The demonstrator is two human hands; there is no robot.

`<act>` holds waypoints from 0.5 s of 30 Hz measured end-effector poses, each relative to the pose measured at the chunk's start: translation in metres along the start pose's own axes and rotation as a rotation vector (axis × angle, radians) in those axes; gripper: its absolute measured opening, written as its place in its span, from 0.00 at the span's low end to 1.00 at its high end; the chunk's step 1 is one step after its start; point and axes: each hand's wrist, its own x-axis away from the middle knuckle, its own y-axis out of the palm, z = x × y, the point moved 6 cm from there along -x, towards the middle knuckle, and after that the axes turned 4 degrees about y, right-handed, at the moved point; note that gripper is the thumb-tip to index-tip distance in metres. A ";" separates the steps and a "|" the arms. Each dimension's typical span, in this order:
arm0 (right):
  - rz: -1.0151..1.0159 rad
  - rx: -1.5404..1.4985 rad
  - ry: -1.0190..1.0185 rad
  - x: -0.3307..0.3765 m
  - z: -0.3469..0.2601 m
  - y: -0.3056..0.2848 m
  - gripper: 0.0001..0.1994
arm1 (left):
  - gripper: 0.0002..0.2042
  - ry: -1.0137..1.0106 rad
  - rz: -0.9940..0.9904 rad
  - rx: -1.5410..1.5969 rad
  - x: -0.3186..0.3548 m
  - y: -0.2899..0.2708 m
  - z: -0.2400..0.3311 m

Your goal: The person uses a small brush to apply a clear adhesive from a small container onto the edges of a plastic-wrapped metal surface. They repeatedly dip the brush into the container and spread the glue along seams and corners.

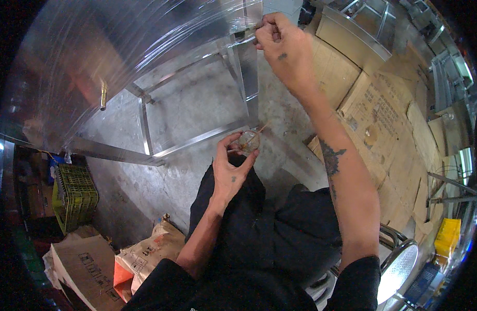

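My left hand [230,173] is closed around a small clear round cup [248,140], held above my lap. A thin wooden stick [264,126] pokes out over its rim. What lies inside the cup is too small to tell. My right hand [285,41] is raised at the far end, its fingers curled together against the corner of a stainless steel unit [197,20] with glossy, film-like streaks on it. Whatever sits between those fingertips is hidden. Below the unit runs a square-tube metal frame [197,139].
A brass pipe stub [103,96] juts from the unit's near face. At left stand a yellow-green crate [75,197], a cardboard box [85,267] and a brown paper sack [150,249]. Flattened cardboard [378,114] covers the floor at right, near a yellow bin [447,236].
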 end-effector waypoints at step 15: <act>-0.250 -0.456 0.232 -0.021 0.034 0.001 0.08 | 0.30 0.033 -0.018 -0.015 0.006 -0.006 -0.001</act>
